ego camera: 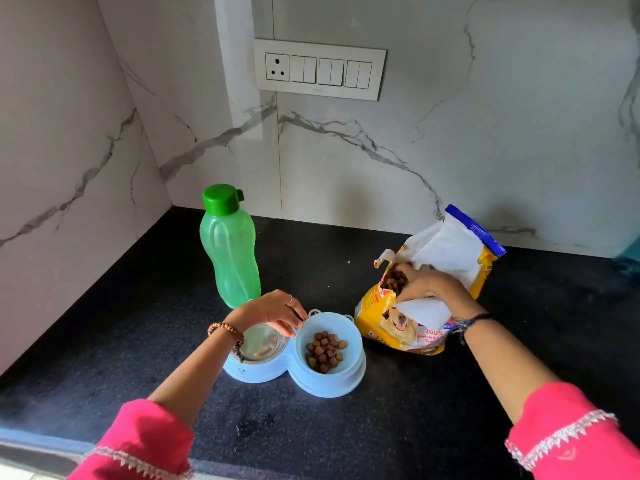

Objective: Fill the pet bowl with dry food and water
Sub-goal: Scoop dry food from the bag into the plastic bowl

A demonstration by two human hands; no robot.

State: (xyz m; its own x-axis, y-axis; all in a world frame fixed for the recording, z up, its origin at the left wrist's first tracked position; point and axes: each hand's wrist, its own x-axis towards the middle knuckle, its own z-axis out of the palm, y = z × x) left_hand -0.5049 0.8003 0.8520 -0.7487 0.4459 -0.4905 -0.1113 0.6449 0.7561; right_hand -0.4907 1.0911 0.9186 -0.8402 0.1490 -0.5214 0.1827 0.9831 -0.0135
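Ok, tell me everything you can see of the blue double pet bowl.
The pet bowl is a pale blue plastic twin feeder on the black counter. Its right cup holds a small heap of brown kibble; its left well carries a shiny metal insert that looks dry. Small loops stick up at the back rim. The left hand rests its fingers on the rim between the compartments. The green bottle stands just behind.

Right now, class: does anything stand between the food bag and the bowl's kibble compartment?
Nothing visible does. The food bag lies right of the kibble compartment, bare counter between. The left hand rests at the compartment's far-left rim, off that path.
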